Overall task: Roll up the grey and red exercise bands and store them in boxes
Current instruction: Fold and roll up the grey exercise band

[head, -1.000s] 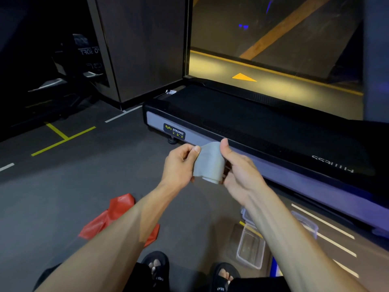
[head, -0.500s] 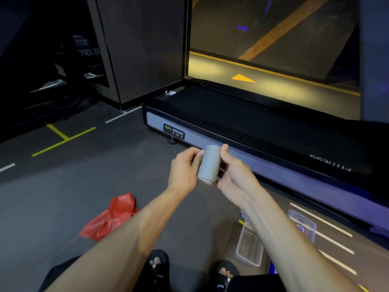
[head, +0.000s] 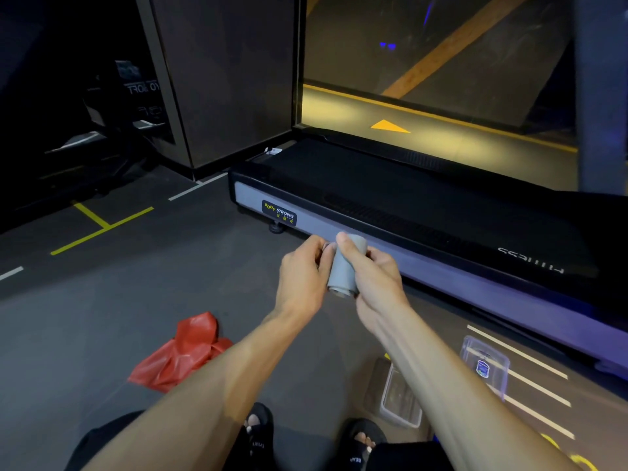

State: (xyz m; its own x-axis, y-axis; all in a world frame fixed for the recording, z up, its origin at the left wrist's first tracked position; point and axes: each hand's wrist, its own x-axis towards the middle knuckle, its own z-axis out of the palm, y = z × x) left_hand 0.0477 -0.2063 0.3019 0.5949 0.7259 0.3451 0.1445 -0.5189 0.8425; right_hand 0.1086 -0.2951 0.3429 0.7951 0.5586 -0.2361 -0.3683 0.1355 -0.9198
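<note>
Grey band: I see the grey band rolled into a tight cylinder, held in the air between both hands, in front of the treadmill's side rail. Its lower end faces toward me and shows the rolled layers.
Left hand: my left hand grasps the roll from its left side; the fingers are curled against it, with the fingertips near the upper end.
Right hand: my right hand also grasps the roll; the thumb lies along the front of it and the other fingers wrap behind.
Red band: the red band lies crumpled on the dark floor, left of my left forearm, well apart from the hands. It is not rolled.
Boxes: one clear box sits on the floor under my right forearm, partly hidden by it. A second clear box with a small blue label lies just to the right, near the white floor lines.
Treadmill: the treadmill stands beyond the hands, with a "BODY STRONG" label on its grey side rail.
Feet: my two feet in black sandals are at the lower edge.
</note>
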